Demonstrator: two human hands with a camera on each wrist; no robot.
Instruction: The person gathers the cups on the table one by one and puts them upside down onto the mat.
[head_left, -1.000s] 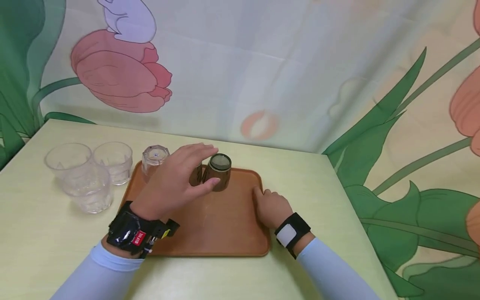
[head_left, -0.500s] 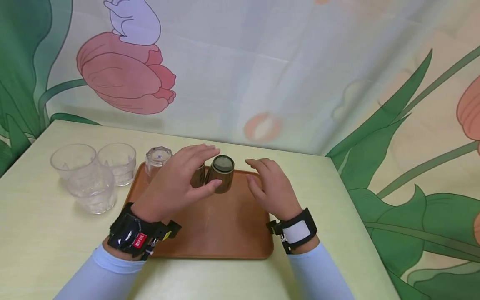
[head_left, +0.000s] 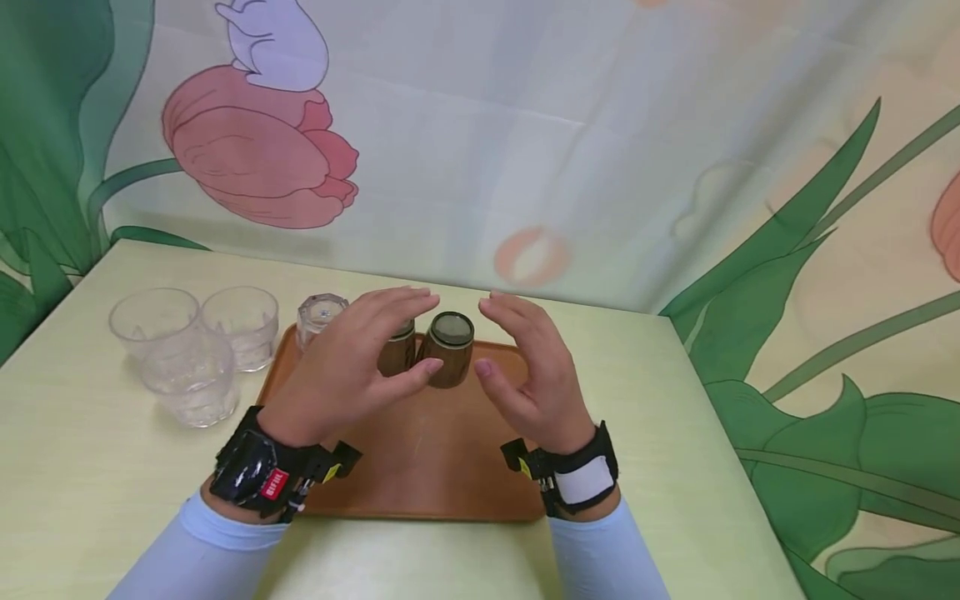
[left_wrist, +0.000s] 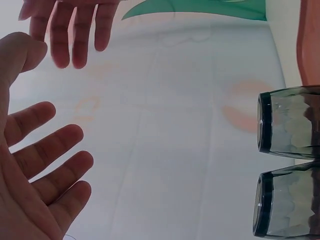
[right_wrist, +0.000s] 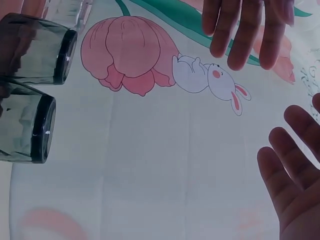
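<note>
My left hand [head_left: 348, 362] hovers over the left half of the brown tray [head_left: 427, 467], fingers extended and thumb apart, holding nothing. Facing it from the right, my right hand [head_left: 536, 371] is held over the tray's right side, also relaxed and without anything in it. Between and beyond the hands, a dark tinted glass [head_left: 452, 350] stands upside down on the tray. A second dark glass [head_left: 397, 350] sits right beside it, partly behind my left fingers. Left of these, an upturned clear glass [head_left: 321, 312] is half hidden by my left hand.
Left of the tray, several clear glasses stand upright on the pale table [head_left: 67, 417]: one at the back [head_left: 242, 329], another glass [head_left: 153, 317] farther left, and a nearer glass [head_left: 191, 379]. A printed curtain [head_left: 450, 150] hangs behind the table.
My right hand has let go of the tray's right edge, lifted and moved left over the tray, its fingers uncurling. The left hand has stayed nearly in place.
</note>
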